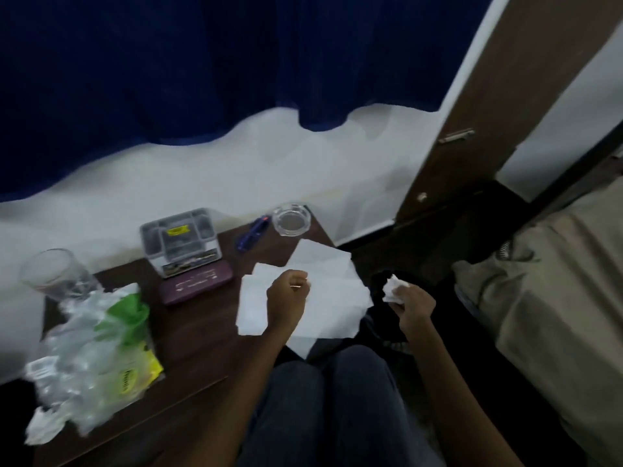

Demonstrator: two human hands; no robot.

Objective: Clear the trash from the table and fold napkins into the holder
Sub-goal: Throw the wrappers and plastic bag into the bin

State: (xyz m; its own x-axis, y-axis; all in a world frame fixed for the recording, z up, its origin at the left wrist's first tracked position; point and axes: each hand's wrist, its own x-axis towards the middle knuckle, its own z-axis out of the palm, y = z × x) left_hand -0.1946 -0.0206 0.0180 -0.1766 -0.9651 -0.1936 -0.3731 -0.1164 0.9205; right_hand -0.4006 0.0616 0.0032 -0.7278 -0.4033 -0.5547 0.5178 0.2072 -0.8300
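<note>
right hand [409, 306] grips a crumpled tissue [392, 290] past the table's [202, 332] right edge. left hand [288, 296], fingers curled, seems to pinch the napkins [332, 298] overhanging that edge. a careless tug could slide them off, far from the holder [180, 241] at the back edge.

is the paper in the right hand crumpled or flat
Crumpled: the paper pinched in the right hand is a bunched white wad with no flat sheet showing.
</note>
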